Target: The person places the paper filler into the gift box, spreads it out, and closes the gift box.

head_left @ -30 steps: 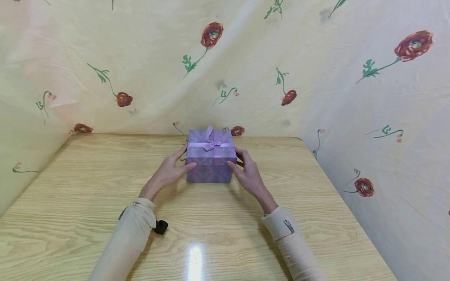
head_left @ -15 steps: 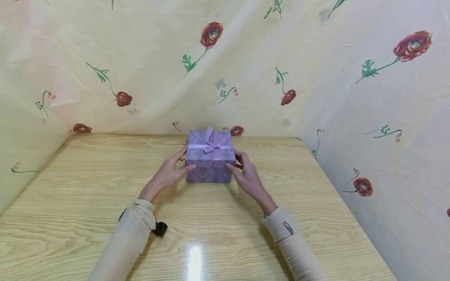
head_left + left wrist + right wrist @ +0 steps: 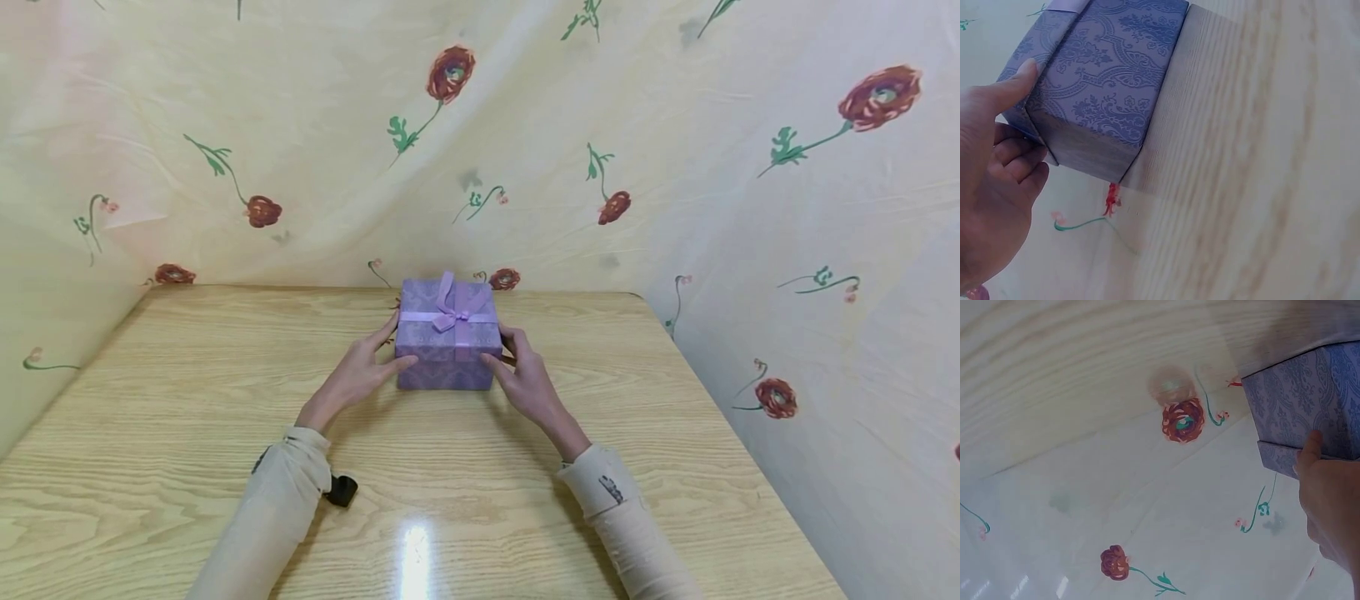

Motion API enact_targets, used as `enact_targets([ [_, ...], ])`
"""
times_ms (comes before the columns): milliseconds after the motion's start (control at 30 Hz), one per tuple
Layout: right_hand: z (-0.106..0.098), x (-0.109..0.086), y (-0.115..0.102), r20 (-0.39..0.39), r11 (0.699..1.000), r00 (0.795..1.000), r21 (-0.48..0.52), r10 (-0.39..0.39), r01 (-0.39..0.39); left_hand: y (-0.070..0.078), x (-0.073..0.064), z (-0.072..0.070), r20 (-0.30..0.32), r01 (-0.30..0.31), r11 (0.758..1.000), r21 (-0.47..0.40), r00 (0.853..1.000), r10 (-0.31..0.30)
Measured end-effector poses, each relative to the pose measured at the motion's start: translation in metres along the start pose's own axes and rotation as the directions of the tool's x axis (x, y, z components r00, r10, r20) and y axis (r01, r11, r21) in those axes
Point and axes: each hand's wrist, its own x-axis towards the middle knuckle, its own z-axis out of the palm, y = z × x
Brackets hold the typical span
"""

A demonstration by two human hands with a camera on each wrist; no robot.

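A lilac patterned gift box (image 3: 445,377) stands near the back of the table, its lid (image 3: 422,335) over its top and the lower walls showing beneath the lid's rim. A pale purple ribbon bow (image 3: 453,318) crosses the lid. My left hand (image 3: 358,367) grips the lid's left side, thumb in front. From the other side, my right hand (image 3: 529,379) holds the lid with its thumb on the front right corner. The left wrist view shows the left thumb (image 3: 1019,81) across the lid's edge; the right thumb (image 3: 1312,447) overlaps the rim in the right wrist view.
The wood-grain table (image 3: 225,358) runs back to a cream floral cloth (image 3: 330,167), which also hangs at both sides. A small black object (image 3: 342,490) is beside the left sleeve (image 3: 277,492). Light reflects at the table's front.
The lid has come down slightly over the box, so less of the lower wall shows. Both hands have moved down a little with it; the base stays put.
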Motion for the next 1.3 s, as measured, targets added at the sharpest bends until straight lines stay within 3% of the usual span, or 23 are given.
enact_targets([
  [933,0.0082,-0.0035,0.0058,0.004,0.998,0.999,-0.034,-0.047,0.047,-0.0065,-0.0031,0.0016,0.004,0.033,0.999,-0.001,0.999,-0.033],
  [1300,0.0068,-0.0061,0.0092,0.007,0.999,1.0,-0.038,-0.031,0.031,-0.0069,-0.0036,0.0032,0.002,0.043,0.999,-0.023,0.999,-0.042],
])
